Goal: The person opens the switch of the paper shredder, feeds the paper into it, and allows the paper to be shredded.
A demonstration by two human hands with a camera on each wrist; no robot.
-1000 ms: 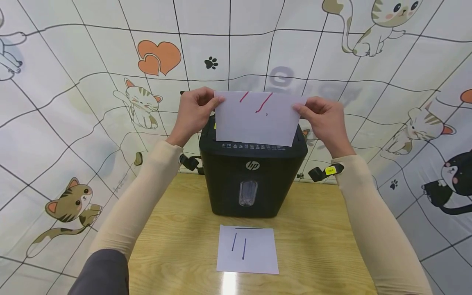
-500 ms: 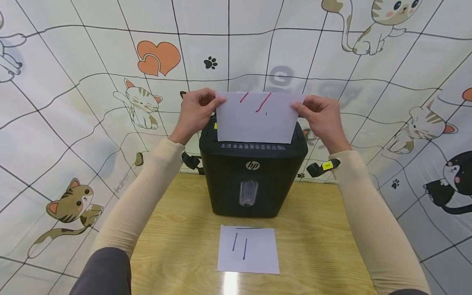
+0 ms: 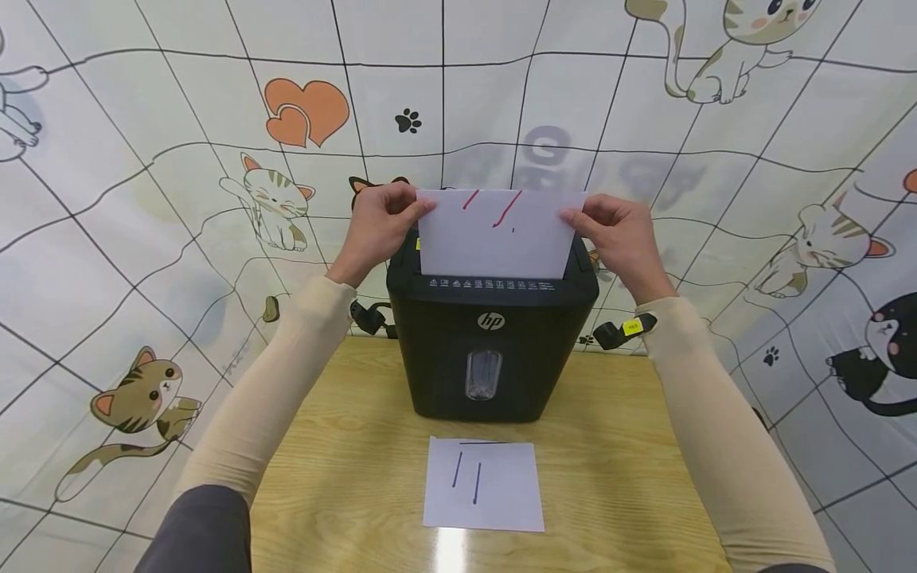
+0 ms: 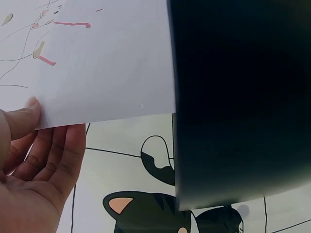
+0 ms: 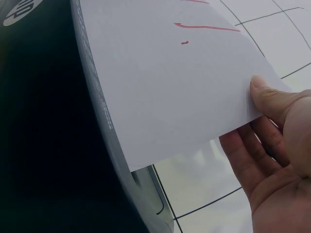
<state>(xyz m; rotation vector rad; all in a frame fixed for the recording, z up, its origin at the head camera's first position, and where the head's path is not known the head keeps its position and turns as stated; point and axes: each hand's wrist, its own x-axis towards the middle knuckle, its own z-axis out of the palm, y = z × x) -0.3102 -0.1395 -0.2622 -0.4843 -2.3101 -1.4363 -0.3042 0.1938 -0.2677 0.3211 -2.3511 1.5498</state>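
A white sheet of paper [image 3: 494, 247] with red pen strokes stands upright over the top of a black HP paper shredder [image 3: 437, 358]. Its lower edge meets the shredder's top, behind the row of printed icons; whether it is inside the slot cannot be told. My left hand [image 3: 383, 223] pinches the sheet's upper left corner between thumb and fingers. At the opposite upper corner my right hand [image 3: 619, 235] pinches it the same way. Both wrist views show the thumb [image 4: 24, 119] in front of the paper and the fingers behind it.
A second white sheet [image 3: 501, 493] with blue strokes lies on the wooden table [image 3: 609, 446] in front of the shredder. Behind stands a white curtain [image 3: 480, 95] with grid lines and printed cats. The shredder has a small clear window [image 3: 483, 376].
The red-marked sheet and both hands have come slightly lower toward the shredder. My right hand has also shifted a little left. The sheet on the table stays put.
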